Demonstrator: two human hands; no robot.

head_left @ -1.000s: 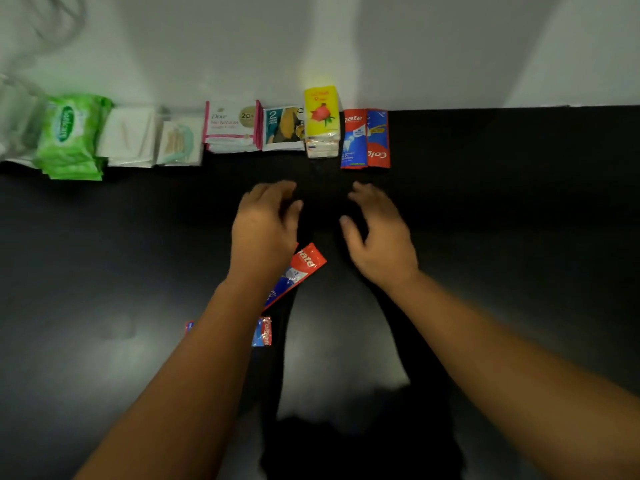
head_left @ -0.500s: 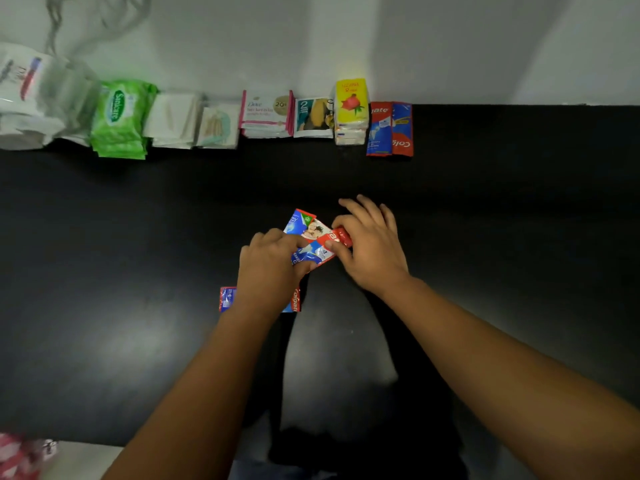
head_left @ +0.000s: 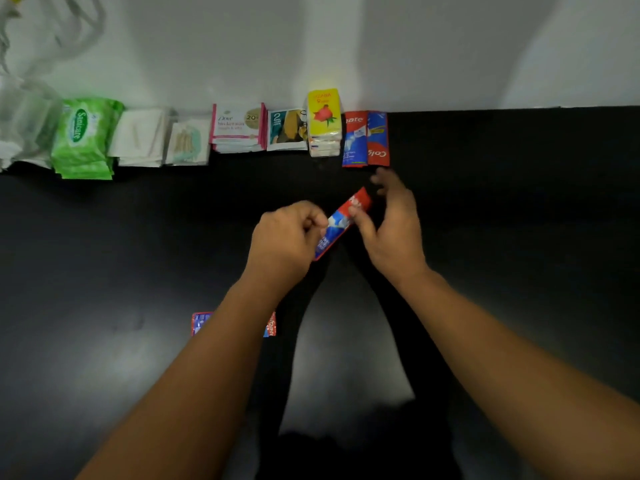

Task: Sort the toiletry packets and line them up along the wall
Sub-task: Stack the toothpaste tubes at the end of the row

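Observation:
A red and blue toothpaste sachet [head_left: 341,225] is held tilted above the black table, between both hands. My left hand [head_left: 285,240] pinches its lower blue end with curled fingers. My right hand [head_left: 391,226] grips its red upper part with the thumb, the other fingers spread and blurred. Two matching toothpaste sachets [head_left: 365,138] lie against the wall, just beyond my right hand. Another toothpaste sachet [head_left: 201,323] lies flat nearer to me, mostly hidden under my left forearm.
Along the wall from left: a clear plastic bag [head_left: 20,129], a green wipes pack [head_left: 83,138], white packets [head_left: 140,140], a cotton-swab packet [head_left: 187,142], pink Dove sachets [head_left: 238,128], a shampoo sachet [head_left: 286,131], a yellow soap stack [head_left: 323,123]. The black table [head_left: 519,220] extends right.
Both hands gathered a toothpaste sachet and lifted it toward the wall. The second packet seen half a second ago is no longer visible between them. The view shifted.

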